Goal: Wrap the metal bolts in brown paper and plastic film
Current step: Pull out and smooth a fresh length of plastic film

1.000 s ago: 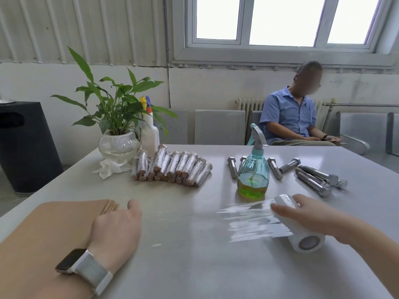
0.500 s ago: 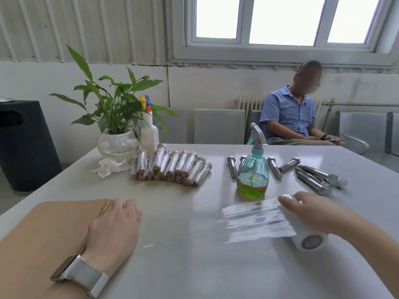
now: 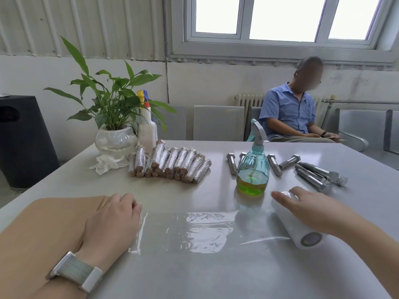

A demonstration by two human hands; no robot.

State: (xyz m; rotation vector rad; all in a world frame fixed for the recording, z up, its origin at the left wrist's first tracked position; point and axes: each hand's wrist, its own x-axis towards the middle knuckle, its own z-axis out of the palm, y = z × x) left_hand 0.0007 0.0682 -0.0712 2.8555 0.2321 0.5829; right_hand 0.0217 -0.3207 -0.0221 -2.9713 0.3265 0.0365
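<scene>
My left hand (image 3: 112, 221) rests at the near left edge of a stretched sheet of plastic film (image 3: 190, 231), fingers curled down on it, partly over the brown paper (image 3: 43, 229). My right hand (image 3: 311, 210) lies on the film roll (image 3: 295, 225), fingers fairly straight across its top. The film lies flat on the table (image 3: 216, 277) between both hands. Bare bolts (image 3: 313, 175) lie beyond the roll, beside a spray bottle (image 3: 253, 169). Wrapped bolts (image 3: 170, 162) are stacked near the plant (image 3: 112, 104).
</scene>
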